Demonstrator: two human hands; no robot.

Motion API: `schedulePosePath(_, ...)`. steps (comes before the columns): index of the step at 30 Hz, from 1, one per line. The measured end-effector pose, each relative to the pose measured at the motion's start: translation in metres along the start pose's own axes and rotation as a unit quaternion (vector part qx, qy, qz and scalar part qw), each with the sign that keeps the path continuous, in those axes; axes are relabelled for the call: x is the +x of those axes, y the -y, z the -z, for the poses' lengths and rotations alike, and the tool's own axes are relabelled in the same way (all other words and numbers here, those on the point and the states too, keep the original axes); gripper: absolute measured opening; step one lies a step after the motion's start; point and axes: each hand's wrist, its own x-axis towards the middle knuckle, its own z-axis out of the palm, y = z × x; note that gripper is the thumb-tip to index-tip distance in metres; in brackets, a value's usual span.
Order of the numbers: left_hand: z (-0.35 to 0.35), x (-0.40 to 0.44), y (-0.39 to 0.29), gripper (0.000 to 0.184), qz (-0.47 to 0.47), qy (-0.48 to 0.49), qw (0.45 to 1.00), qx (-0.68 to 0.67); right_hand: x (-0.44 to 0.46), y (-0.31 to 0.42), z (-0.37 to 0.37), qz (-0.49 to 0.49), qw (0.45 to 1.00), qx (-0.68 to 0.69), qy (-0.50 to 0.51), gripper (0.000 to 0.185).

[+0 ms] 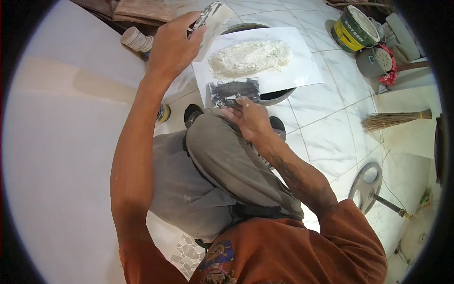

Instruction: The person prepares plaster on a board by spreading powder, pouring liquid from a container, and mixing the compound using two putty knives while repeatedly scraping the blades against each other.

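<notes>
The person's left hand (pixel 177 45) is hovering at the far left of a white sheet (pixel 305 71), its grip closing around a flat tool with a pale blade (pixel 215 33). The right hand (pixel 251 117) is grasping a dark rectangular plate (pixel 235 91) by its near edge, thumb on top; white smears are marking its face. The plate is overlapping the sheet's near edge in view; whether the 2 are touching, I cannot tell. White powder (pixel 253 57) is lying in 1 long heap on the sheet, just beyond the plate. The sheet is resting across a round dark vessel (pixel 279 98), which is standing on the tiled floor (pixel 326 118).
</notes>
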Motion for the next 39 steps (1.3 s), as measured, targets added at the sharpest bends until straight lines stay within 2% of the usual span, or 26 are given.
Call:
schedulePosePath(5,0.012,-0.009,0.004,0.035,0.021,0.001,1.000,-0.008,0.020,-0.028,-0.025,0.019,0.991,0.128,-0.032,0.018)
schedulePosePath(11,0.013,-0.010,0.007,0.033,-0.010,-0.015,1.000,-0.010,0.032,-0.036,-0.034,0.021,0.972,0.232,0.028,0.018)
schedulePosePath(18,0.023,-0.007,-0.002,0.033,0.001,-0.033,0.999,0.007,0.010,-0.019,-0.040,0.053,0.975,0.214,0.037,0.023)
schedulePosePath(20,0.021,-0.007,0.000,0.033,-0.002,-0.037,0.999,-0.027,0.005,-0.012,-0.037,0.051,0.977,0.202,0.038,0.023)
schedulePosePath(23,0.018,-0.007,0.000,0.033,-0.006,-0.039,0.998,-0.042,-0.006,0.003,-0.038,0.067,0.982,0.174,0.033,0.024)
schedulePosePath(27,0.014,-0.004,-0.007,0.033,-0.056,-0.028,0.997,-0.038,-0.008,0.028,-0.032,0.101,0.992,0.046,0.060,0.017)
schedulePosePath(29,0.008,-0.002,-0.016,0.033,-0.072,0.016,0.997,-0.033,-0.010,0.047,-0.032,0.131,0.989,-0.028,0.066,0.023)
schedulePosePath(31,-0.004,0.001,-0.027,0.031,-0.065,0.071,0.994,-0.043,-0.004,0.063,-0.033,0.173,0.976,-0.108,0.083,0.033)
schedulePosePath(34,-0.041,0.008,-0.028,0.029,-0.136,0.085,0.987,-0.027,0.004,0.088,-0.035,0.181,0.957,-0.217,0.073,0.032)
schedulePosePath(35,-0.049,0.010,-0.033,0.029,-0.098,0.132,0.986,-0.010,0.003,0.095,-0.037,0.196,0.942,-0.257,0.095,0.033)
schedulePosePath(38,-0.071,0.027,-0.037,0.027,-0.098,0.170,0.980,0.039,0.010,0.116,-0.038,0.211,0.926,-0.301,0.089,0.032)
schedulePosePath(39,-0.075,0.032,-0.037,0.026,-0.092,0.173,0.979,0.053,0.006,0.124,-0.041,0.238,0.905,-0.342,0.090,0.033)
